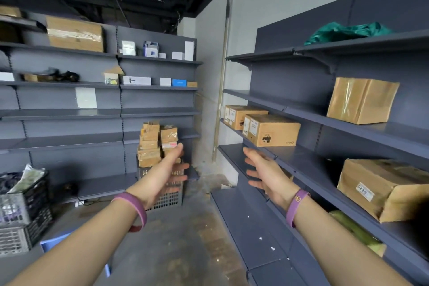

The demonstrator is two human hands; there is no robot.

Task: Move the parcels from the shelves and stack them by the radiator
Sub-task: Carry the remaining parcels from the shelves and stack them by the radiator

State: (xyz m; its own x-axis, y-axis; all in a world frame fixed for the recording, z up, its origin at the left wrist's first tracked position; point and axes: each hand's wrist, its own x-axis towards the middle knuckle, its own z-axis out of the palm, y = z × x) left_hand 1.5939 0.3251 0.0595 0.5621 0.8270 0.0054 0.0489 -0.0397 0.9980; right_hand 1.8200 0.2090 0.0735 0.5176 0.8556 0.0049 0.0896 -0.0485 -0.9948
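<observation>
Both arms reach forward with purple wristbands. My left hand (170, 170) and my right hand (263, 173) are empty, fingers spread, palms facing each other. On the right-hand shelving, a brown labelled carton (272, 130) sits just above my right hand, with a second carton (241, 115) behind it. A taped brown parcel (362, 100) stands one shelf higher. A large parcel (385, 188) lies on the lower shelf to the right. A stack of small taped parcels (155, 144) rests on a grey crate (169, 199) in the far corner.
Grey shelving (69, 114) lines the left wall with a big carton (75, 35) and small white boxes (151, 49). Stacked crates (23, 213) stand at lower left. A green bag (346, 31) lies on the top right shelf. Bare concrete floor (176, 246) lies ahead.
</observation>
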